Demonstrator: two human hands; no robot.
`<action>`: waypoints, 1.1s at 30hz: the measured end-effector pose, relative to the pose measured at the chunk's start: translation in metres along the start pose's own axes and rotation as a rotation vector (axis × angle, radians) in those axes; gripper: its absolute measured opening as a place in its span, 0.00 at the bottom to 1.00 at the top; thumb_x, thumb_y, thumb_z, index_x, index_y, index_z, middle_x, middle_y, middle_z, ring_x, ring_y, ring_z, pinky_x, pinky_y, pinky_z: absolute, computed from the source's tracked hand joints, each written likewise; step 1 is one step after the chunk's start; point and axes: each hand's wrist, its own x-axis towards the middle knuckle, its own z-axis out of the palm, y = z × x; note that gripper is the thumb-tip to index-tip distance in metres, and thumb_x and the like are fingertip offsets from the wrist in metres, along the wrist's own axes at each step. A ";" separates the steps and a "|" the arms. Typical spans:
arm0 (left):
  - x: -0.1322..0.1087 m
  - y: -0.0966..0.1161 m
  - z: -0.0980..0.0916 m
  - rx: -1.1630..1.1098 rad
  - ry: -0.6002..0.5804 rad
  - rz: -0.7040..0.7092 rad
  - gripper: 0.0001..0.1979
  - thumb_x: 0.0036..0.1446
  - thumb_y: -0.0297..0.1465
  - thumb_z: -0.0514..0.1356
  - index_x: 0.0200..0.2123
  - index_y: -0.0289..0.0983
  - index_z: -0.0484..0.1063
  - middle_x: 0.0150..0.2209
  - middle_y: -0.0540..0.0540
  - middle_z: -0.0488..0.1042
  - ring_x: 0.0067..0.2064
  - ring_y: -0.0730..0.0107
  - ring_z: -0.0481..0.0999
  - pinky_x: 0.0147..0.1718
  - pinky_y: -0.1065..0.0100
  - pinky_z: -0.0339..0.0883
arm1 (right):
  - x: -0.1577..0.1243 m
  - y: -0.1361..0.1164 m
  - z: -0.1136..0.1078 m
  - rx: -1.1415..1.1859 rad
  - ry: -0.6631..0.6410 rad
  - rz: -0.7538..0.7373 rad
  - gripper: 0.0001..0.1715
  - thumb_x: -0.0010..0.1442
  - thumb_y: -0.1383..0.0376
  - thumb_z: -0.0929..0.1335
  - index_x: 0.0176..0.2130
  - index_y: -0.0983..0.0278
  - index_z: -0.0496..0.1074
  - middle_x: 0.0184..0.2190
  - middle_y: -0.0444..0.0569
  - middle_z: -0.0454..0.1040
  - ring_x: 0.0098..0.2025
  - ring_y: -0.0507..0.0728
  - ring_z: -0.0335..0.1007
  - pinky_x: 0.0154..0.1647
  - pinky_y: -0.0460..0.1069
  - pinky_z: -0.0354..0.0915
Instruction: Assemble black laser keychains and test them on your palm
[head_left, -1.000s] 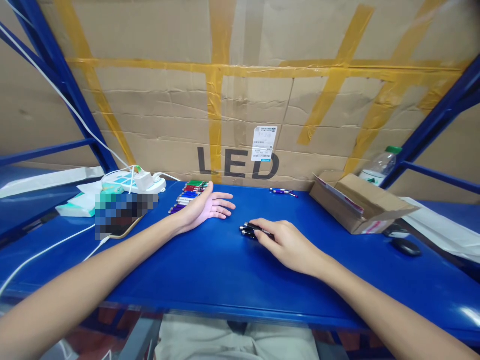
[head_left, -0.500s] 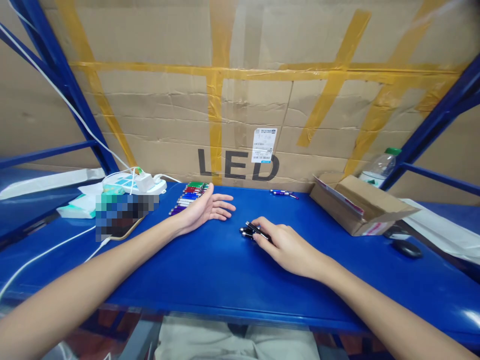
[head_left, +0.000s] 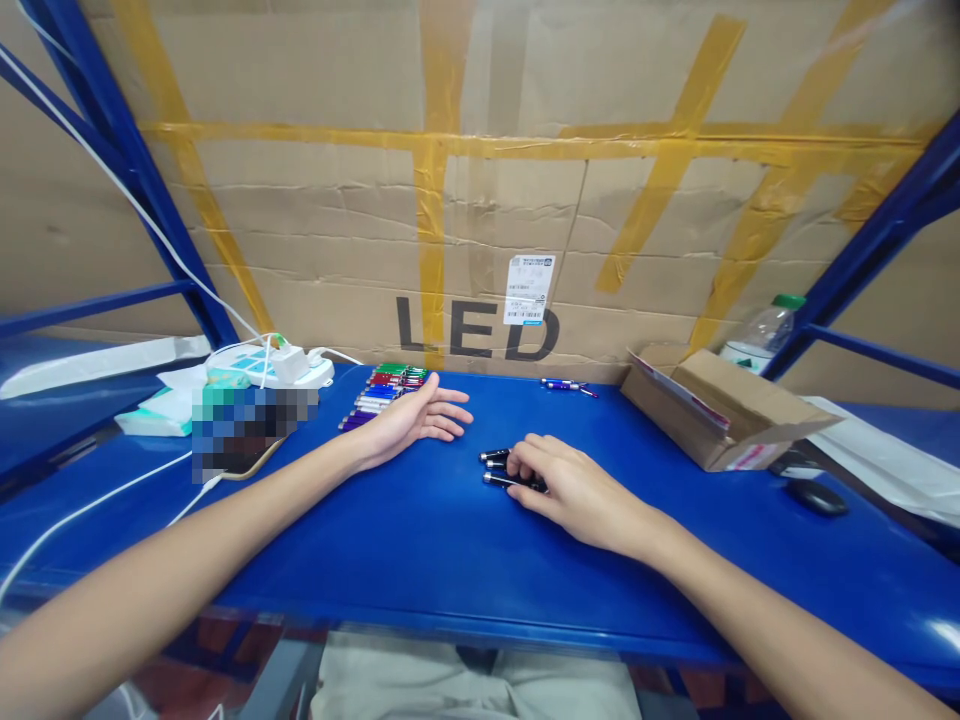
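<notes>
My right hand [head_left: 574, 492] is over a few black pens [head_left: 495, 457] on the blue table [head_left: 420, 560]; its fingers curl round one pen at table height, the silver tips pointing left. My left hand [head_left: 416, 420] rests palm inward with its fingers spread and holds nothing. Beside and partly behind it lies a row of green, red, blue, white and purple pens [head_left: 379, 400]. Farther back, to the right of the middle, are some blue and purple pens [head_left: 566, 386].
An open cardboard box [head_left: 675, 420], a black mouse [head_left: 816, 497] and a green-capped bottle [head_left: 772, 325] are at the right. On the left are a phone [head_left: 251, 448], a white power strip [head_left: 300, 372], a tissue pack [head_left: 154, 412] and white cables. Cardboard [head_left: 337, 230] stands behind.
The black pen that my right hand held tilted above the others is now down beside them, and the fingers have lowered over it. My left hand has shifted very slightly right.
</notes>
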 end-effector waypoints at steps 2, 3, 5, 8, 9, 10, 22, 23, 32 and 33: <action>0.001 -0.003 0.000 0.059 -0.005 0.025 0.30 0.73 0.54 0.56 0.58 0.34 0.79 0.52 0.32 0.83 0.46 0.57 0.84 0.49 0.60 0.75 | 0.000 0.000 -0.001 -0.001 0.015 0.010 0.03 0.72 0.64 0.70 0.46 0.59 0.71 0.45 0.50 0.75 0.48 0.62 0.70 0.50 0.56 0.66; 0.001 -0.004 0.000 0.092 -0.008 0.039 0.29 0.72 0.53 0.58 0.58 0.34 0.79 0.51 0.33 0.83 0.46 0.57 0.84 0.49 0.60 0.75 | 0.000 0.000 -0.001 0.000 0.029 0.024 0.05 0.71 0.63 0.70 0.47 0.59 0.71 0.47 0.51 0.75 0.49 0.63 0.69 0.51 0.57 0.67; 0.001 -0.007 0.000 0.159 -0.021 0.071 0.28 0.71 0.52 0.61 0.57 0.34 0.79 0.50 0.33 0.84 0.46 0.57 0.84 0.49 0.59 0.75 | 0.000 0.001 0.000 0.003 0.059 0.066 0.12 0.70 0.62 0.71 0.52 0.59 0.71 0.55 0.54 0.73 0.54 0.65 0.68 0.55 0.60 0.67; 0.001 -0.009 0.000 0.243 -0.052 0.108 0.29 0.70 0.53 0.61 0.58 0.34 0.80 0.50 0.33 0.84 0.48 0.55 0.83 0.51 0.57 0.74 | 0.000 0.004 0.002 0.000 0.064 0.088 0.28 0.71 0.58 0.71 0.66 0.55 0.65 0.68 0.56 0.67 0.64 0.70 0.63 0.62 0.65 0.65; 0.000 -0.009 0.000 0.258 -0.056 0.111 0.30 0.70 0.54 0.61 0.58 0.34 0.80 0.50 0.33 0.84 0.49 0.55 0.83 0.51 0.57 0.74 | 0.000 0.005 0.003 -0.003 0.050 0.078 0.31 0.72 0.57 0.70 0.69 0.54 0.62 0.70 0.56 0.64 0.67 0.71 0.60 0.63 0.66 0.63; 0.000 -0.009 0.000 0.264 -0.055 0.109 0.30 0.70 0.54 0.60 0.58 0.35 0.80 0.50 0.34 0.84 0.49 0.55 0.83 0.51 0.57 0.74 | 0.000 0.006 0.003 -0.004 0.035 0.066 0.31 0.73 0.57 0.69 0.70 0.53 0.61 0.71 0.55 0.64 0.68 0.71 0.59 0.64 0.67 0.62; 0.004 -0.006 -0.002 0.091 -0.039 0.036 0.31 0.72 0.55 0.57 0.56 0.33 0.80 0.49 0.32 0.84 0.46 0.58 0.84 0.48 0.60 0.75 | 0.002 0.005 0.001 -0.073 0.021 0.012 0.07 0.75 0.60 0.68 0.43 0.59 0.72 0.45 0.52 0.75 0.47 0.63 0.66 0.49 0.58 0.62; 0.004 -0.006 -0.002 0.085 -0.038 0.030 0.31 0.73 0.54 0.56 0.56 0.33 0.80 0.49 0.33 0.84 0.45 0.58 0.84 0.48 0.61 0.75 | 0.002 0.005 0.002 -0.076 0.021 0.013 0.07 0.75 0.60 0.67 0.42 0.59 0.71 0.45 0.51 0.75 0.46 0.63 0.66 0.48 0.57 0.62; -0.001 0.000 0.001 0.004 0.011 -0.003 0.34 0.76 0.54 0.47 0.57 0.34 0.79 0.51 0.33 0.83 0.45 0.59 0.83 0.47 0.62 0.75 | 0.000 0.005 0.004 0.089 0.124 0.028 0.09 0.80 0.60 0.57 0.50 0.58 0.64 0.48 0.51 0.76 0.47 0.61 0.73 0.48 0.55 0.66; -0.001 0.001 0.002 -0.008 0.014 -0.005 0.34 0.76 0.55 0.47 0.58 0.33 0.79 0.51 0.33 0.83 0.45 0.59 0.83 0.47 0.62 0.75 | 0.000 0.005 0.004 0.086 0.129 0.032 0.10 0.80 0.60 0.57 0.51 0.58 0.64 0.49 0.52 0.77 0.48 0.61 0.73 0.49 0.56 0.66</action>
